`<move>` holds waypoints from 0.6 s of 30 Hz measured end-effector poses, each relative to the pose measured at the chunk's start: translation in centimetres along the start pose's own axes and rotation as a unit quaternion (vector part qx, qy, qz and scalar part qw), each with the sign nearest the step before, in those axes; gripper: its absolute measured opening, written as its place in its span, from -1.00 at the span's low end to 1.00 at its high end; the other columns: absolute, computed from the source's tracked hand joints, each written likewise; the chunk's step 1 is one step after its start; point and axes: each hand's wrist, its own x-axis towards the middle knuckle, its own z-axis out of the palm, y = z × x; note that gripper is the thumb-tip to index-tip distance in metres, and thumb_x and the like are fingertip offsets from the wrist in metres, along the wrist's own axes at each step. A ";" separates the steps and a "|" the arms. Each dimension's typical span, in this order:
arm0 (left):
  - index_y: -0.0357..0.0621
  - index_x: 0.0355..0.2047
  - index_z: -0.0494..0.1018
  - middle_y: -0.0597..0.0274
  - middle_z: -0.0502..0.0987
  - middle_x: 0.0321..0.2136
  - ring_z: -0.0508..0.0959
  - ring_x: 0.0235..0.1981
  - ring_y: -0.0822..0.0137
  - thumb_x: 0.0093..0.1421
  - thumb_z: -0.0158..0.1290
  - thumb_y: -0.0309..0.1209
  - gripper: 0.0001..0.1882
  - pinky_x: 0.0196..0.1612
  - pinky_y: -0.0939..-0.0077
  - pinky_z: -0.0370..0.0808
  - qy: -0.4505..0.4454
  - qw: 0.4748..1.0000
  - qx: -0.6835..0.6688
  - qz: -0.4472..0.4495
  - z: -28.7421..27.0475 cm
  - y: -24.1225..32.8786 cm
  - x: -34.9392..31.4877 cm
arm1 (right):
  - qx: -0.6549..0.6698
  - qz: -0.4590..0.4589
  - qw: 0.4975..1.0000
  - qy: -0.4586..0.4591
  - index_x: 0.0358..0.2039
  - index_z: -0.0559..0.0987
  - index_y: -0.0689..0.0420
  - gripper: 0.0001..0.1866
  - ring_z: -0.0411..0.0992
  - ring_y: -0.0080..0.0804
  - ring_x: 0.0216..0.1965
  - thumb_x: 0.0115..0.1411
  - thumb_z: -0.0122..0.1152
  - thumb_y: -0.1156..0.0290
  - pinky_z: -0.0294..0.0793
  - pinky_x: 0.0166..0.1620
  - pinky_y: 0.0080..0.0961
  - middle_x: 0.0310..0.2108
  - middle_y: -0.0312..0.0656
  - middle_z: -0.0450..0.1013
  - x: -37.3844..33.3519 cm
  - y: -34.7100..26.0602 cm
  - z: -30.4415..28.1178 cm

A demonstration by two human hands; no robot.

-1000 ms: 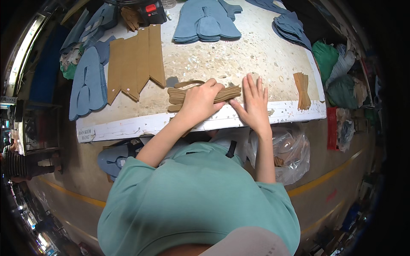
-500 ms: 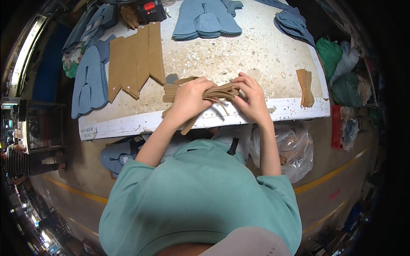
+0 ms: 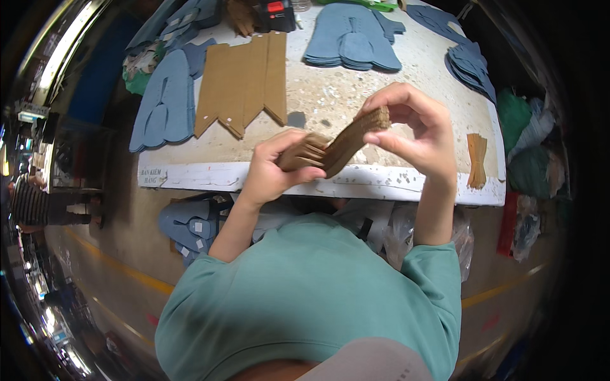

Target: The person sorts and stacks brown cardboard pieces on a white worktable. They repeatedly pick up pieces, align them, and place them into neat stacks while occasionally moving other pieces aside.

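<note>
Head view: above the table's [image 3: 210, 174] front edge, the left hand [image 3: 267, 170] and right hand [image 3: 426, 136] pinch a brown strip bundle [image 3: 351, 143], probably light, bendy and prone to fanning, best held near both ends.

Workshop, prob. factory type: big worktable [image 3: 318, 89] w/ scuffed, speckled top, stacks of same-shape blue pcs [image 3: 356, 47] & flat brown pcs [image 3: 229, 82] laid out in batches, yellow line [image 3: 121, 263] painted on bare flr [image 3: 127, 219], stuffed green bag [image 3: 512, 117] & red crate [image 3: 506, 225] off R side, another person [image 3: 30, 203] standing far L.
</note>
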 end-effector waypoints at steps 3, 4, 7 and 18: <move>-0.37 -0.08 0.42 0.19 0.52 -0.36 0.28 -0.66 0.69 0.22 0.13 -0.20 -0.55 -0.61 0.85 0.18 0.060 0.992 -0.099 -0.044 -2.8 0.4 -1.0 | -0.056 -0.027 0.997 -0.055 -0.23 0.58 0.26 -0.65 0.54 -0.54 -0.31 -0.05 0.48 0.49 0.61 -0.20 -0.56 -0.32 -0.21 0.53 1.3 -2.7 0.8; -0.35 -0.10 0.41 0.21 0.50 -0.39 0.28 -0.64 0.68 0.32 0.00 -0.14 -0.57 -0.59 0.84 0.19 0.086 0.989 -0.109 -0.046 -3.7 0.5 -1.2 | -0.054 -0.031 0.996 -0.057 -0.22 0.59 0.24 -0.64 0.54 -0.56 -0.31 -0.05 0.49 0.45 0.59 -0.24 -0.61 -0.33 -0.24 0.53 1.7 -3.1 1.1; -0.30 -0.13 0.39 0.29 0.43 -0.47 0.23 -0.63 0.67 0.42 -0.22 -0.11 -0.56 -0.58 0.84 0.16 0.151 0.973 -0.135 -0.110 -5.3 0.6 -1.8 | -0.050 0.059 0.996 -0.054 -0.21 0.55 0.29 -0.63 0.50 -0.58 -0.30 -0.02 0.46 0.46 0.52 -0.26 -0.66 -0.31 -0.20 0.52 2.5 -2.9 1.4; -0.25 -0.10 0.35 0.26 0.41 -0.54 0.32 -0.65 0.62 0.45 -0.37 -0.07 -0.52 -0.56 0.77 0.26 0.162 0.968 -0.150 -0.115 -5.1 1.6 -2.6 | 0.011 0.355 0.934 -0.042 -0.18 0.58 0.23 -0.68 0.51 -0.55 -0.33 0.13 0.36 0.29 0.51 -0.28 -0.59 -0.41 -0.27 0.55 10.5 17.7 4.2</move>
